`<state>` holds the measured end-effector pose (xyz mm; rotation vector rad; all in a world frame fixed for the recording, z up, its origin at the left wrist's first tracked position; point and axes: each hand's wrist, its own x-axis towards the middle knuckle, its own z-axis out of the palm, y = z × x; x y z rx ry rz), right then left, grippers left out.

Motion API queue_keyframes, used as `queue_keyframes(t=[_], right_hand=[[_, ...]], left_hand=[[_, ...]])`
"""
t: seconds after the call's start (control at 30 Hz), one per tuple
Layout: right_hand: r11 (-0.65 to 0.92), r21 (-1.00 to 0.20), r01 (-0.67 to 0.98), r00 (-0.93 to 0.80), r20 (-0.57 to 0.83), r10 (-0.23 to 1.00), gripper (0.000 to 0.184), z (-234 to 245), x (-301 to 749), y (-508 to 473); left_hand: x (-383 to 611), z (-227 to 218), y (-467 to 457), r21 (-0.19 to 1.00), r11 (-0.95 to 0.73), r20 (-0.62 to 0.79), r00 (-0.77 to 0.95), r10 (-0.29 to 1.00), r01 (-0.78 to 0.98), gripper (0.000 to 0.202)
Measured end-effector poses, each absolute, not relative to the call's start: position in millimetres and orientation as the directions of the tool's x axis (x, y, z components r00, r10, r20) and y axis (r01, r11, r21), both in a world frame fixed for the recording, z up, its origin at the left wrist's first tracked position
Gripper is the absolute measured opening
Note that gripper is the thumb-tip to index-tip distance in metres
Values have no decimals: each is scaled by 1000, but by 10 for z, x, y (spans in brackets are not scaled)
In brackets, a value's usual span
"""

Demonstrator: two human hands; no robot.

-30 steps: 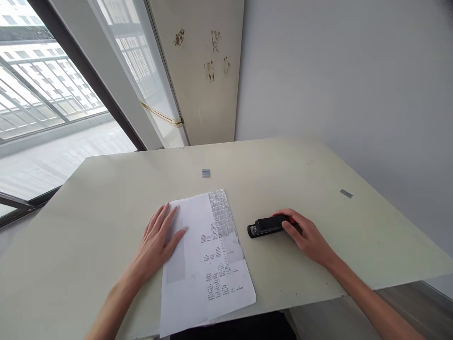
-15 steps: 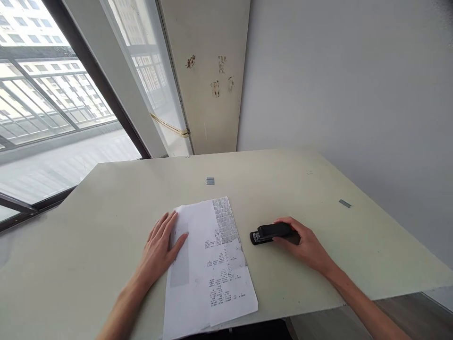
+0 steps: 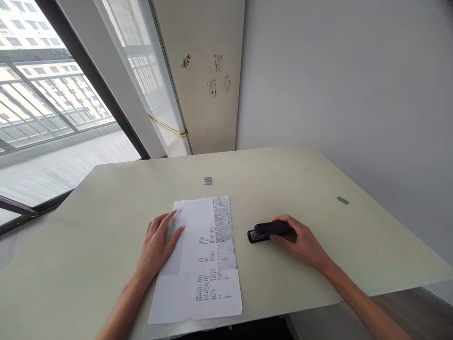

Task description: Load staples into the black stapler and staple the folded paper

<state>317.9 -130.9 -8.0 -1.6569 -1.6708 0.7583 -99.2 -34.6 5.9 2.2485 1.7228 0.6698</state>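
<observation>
A few printed white paper sheets lie on the table, with dense grey print at the upper right corner. My left hand is at their left edge, thumb and index finger apart on top of the paper; the other fingers bend near the edge, partly hidden. To the right of the paper, my right hand holds a black stapler by its rear end, thumb on the near side and fingers on the far side. The stapler's front points left toward the sheets, apart from them.
The pale table spreads around the paper. Strips of staples lie beyond the sheets, and another staple strip lies at the right. A grey wall borders the right side, a glass window the left.
The sheets have turned slightly, their near end swinging left, and my left hand's fingers have bent more at the edge. My right hand stays on the stapler, with little movement.
</observation>
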Motion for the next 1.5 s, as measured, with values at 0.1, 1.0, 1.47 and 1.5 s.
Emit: queue_keyframes(t=[0.1, 1.0, 1.47, 1.5], right_hand=[[40, -787, 615, 15, 62, 998, 33, -98, 3187, -1308], [-1, -824, 566, -29, -21, 999, 40, -55, 3277, -1293], [-47, -943, 330, 162, 8, 987, 40, -189, 3296, -1216], [-42, -940, 338, 163, 14, 987, 40, -208, 3306, -1214]], left_hand=[[-995, 59, -323, 467, -258, 204, 181, 962, 846, 59], [-848, 2, -114, 488, -226, 266, 103, 959, 843, 57], [490, 82, -771, 570, -670, 332, 613, 717, 476, 30], [546, 58, -749, 569, -670, 336, 609, 719, 476, 31]])
